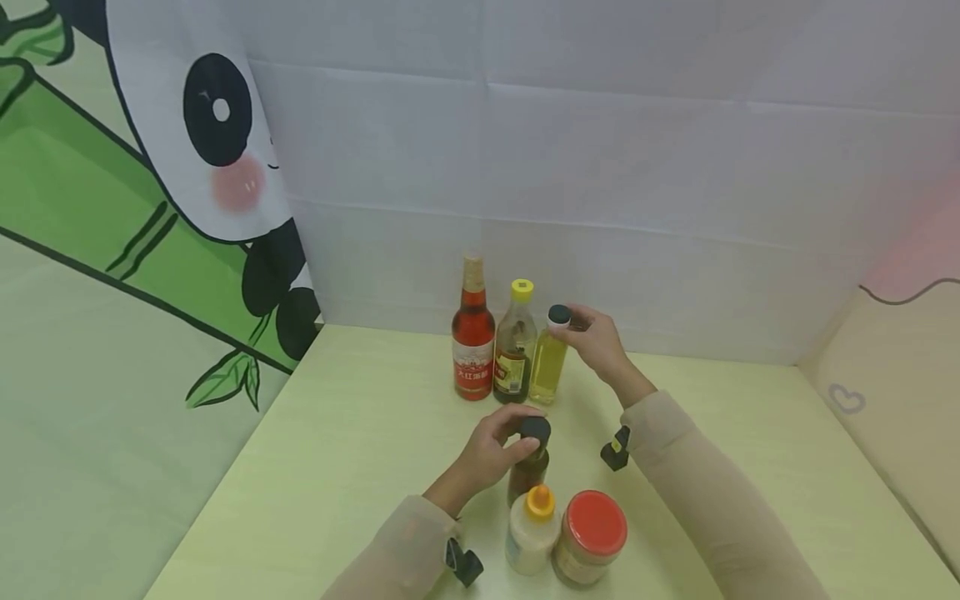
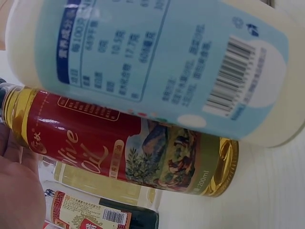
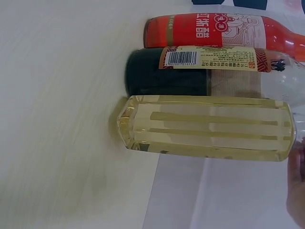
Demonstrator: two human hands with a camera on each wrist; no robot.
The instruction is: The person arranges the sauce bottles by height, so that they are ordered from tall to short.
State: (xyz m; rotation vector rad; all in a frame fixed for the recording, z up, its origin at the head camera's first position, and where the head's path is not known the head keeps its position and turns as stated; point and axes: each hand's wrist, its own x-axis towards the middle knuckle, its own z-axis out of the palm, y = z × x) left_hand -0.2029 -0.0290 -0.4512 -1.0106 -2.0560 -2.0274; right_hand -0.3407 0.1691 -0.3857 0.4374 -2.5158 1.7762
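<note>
In the head view my left hand (image 1: 491,450) grips the black-capped olive oil bottle (image 1: 529,477) near its top. Its red "Olive Oil" label (image 2: 90,133) shows in the left wrist view. My right hand (image 1: 596,340) pinches a clear bottle of pale yellow oil (image 1: 550,367) just below its dark cap, thumb at the near side. That bottle appears label-free in the right wrist view, where only a bit of the hand (image 3: 296,191) shows. Right beside it stands a yellow-capped bottle (image 1: 514,354), half full of dark liquid. A red vinegar bottle (image 1: 473,342) ends the row.
Close to the olive oil bottle, on the near side, are a squeeze bottle (image 1: 533,537) with an orange-yellow tip and a jar with a red lid (image 1: 595,525). Behind the back row, a white sheet (image 1: 637,192) hangs at the edge of the pale table (image 1: 360,417).
</note>
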